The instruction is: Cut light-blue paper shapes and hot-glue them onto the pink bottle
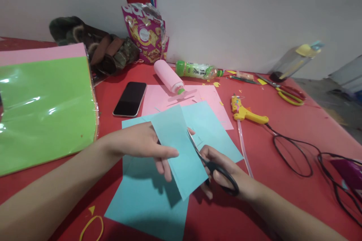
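My left hand point(154, 145) pinches a folded piece of light-blue paper point(183, 158), thumb on top and fingers beneath. In my right hand point(226, 169) is a pair of black-handled scissors point(213, 167), fingers through the loops. The blades lie along the right edge of the held paper; part of them is hidden by it. Below both hands, larger light-blue sheets point(147, 203) are spread out, overlapping a pink sheet point(215, 115). A bottle wrapped in pink paper point(166, 75) lies on its side on the pink sheet.
On the red table point(271, 196) are a phone point(130, 99), a yellow glue gun point(246, 113) with its cord, a green drink bottle point(195, 69) and red-yellow scissors point(291, 95). Plastic-wrapped coloured paper point(48, 109) lies left. A snack bag point(145, 34) stands behind.
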`<state>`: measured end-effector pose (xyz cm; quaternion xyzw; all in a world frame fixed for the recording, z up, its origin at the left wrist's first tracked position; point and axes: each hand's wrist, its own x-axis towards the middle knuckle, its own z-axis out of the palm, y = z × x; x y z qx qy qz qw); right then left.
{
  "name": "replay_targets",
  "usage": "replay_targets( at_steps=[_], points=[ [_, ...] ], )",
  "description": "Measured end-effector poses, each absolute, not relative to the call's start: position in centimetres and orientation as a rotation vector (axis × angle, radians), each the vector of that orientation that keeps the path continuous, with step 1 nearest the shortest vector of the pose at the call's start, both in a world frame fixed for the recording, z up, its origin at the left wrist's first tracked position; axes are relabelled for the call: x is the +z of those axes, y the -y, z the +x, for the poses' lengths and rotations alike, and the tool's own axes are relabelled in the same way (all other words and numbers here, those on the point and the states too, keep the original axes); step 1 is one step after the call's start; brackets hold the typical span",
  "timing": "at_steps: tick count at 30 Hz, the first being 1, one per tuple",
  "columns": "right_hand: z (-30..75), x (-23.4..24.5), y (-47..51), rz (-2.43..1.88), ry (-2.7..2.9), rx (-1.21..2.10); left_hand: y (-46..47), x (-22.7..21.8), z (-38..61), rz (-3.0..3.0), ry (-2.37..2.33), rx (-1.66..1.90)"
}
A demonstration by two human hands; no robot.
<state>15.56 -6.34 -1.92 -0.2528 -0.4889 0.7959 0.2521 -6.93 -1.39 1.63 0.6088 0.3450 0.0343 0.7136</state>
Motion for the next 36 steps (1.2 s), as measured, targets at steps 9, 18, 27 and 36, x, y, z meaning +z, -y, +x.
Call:
replay_targets(
  at_steps=[9, 18, 27, 36],
  points=[
    [15.57, -1.91, 6.35, -0.745, 1.332, 2.156, 1.41, 1.88, -6.73, 1.273, -0.768, 0.108],
    [15.74, -2.1, 6.39, -0.776, 1.294, 2.168, 1.35, 1.84, -6.67, 1.27, -0.797, 0.1],
    [15.71, -2.55, 6.5, -0.757, 1.225, 2.194, 1.34, 1.94, -6.7, 1.262, -0.775, 0.101],
    [15.67, -2.06, 6.52, -0.716, 1.256, 2.179, 1.29, 1.48, -6.73, 1.378, -0.755, 0.106]
  ],
)
